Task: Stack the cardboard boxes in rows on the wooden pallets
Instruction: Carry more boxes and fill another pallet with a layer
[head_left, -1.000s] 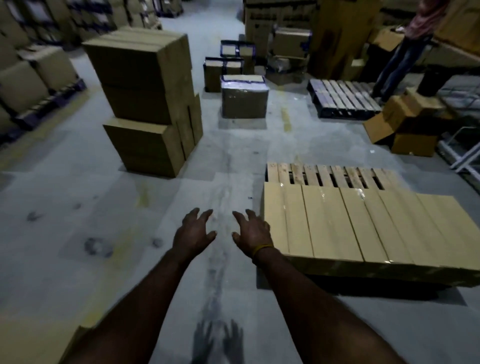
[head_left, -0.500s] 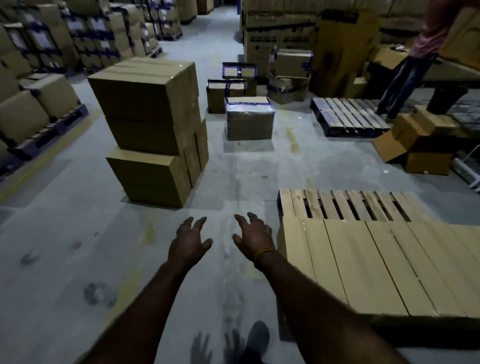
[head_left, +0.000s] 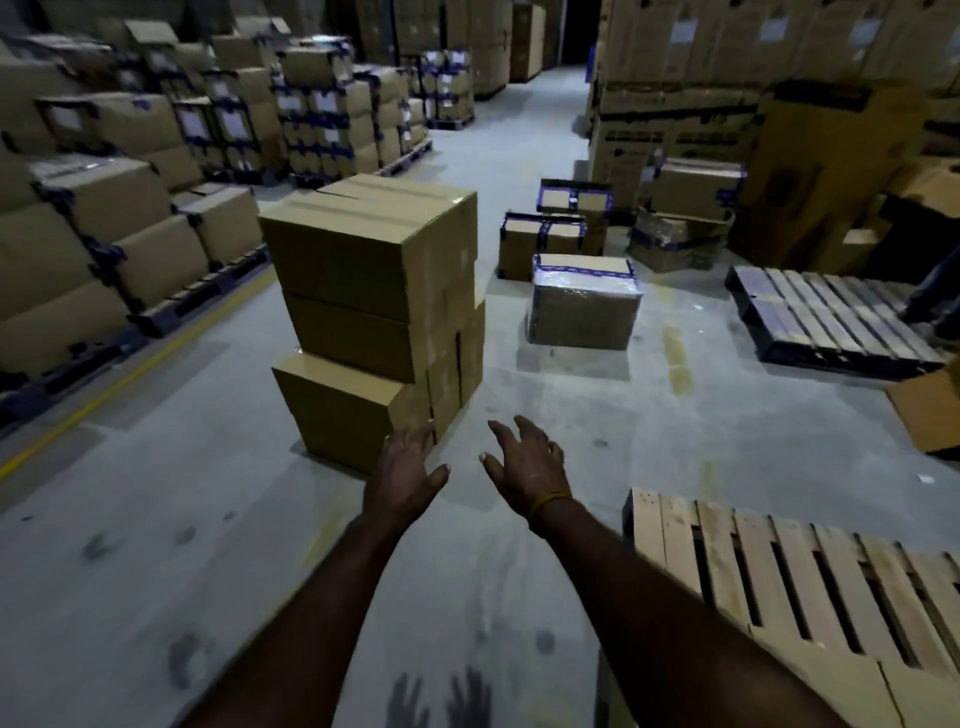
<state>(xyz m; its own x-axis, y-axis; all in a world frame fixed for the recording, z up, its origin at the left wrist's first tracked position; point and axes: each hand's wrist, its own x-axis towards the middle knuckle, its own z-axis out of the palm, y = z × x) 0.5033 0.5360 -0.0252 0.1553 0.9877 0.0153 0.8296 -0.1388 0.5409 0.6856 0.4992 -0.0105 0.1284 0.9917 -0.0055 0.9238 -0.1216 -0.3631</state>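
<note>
A pile of plain brown cardboard boxes (head_left: 371, 291) stands on the concrete floor just ahead, three high, with more boxes set on edge at its right side. My left hand (head_left: 408, 470) reaches out with fingers spread, close to the lowest box's near corner and holding nothing. My right hand (head_left: 527, 465), a yellow band at its wrist, hovers beside it, fingers spread and empty. A light wooden pallet (head_left: 769, 577) lies at the lower right, with flat cardboard boxes (head_left: 841, 686) on its near part.
A film-wrapped box (head_left: 584, 304) and several purple-taped boxes (head_left: 543, 244) sit on the floor ahead right. A dark pallet (head_left: 831, 314) lies at the right. Rows of stacked boxes on pallets (head_left: 104, 228) line the left behind a yellow floor line. Tall cartons (head_left: 727, 78) rise at the back.
The view has lifted and moved toward the box pile, which now looms closer. Both empty hands have stretched forward toward it. The pallet with boxes has slid to the lower right.
</note>
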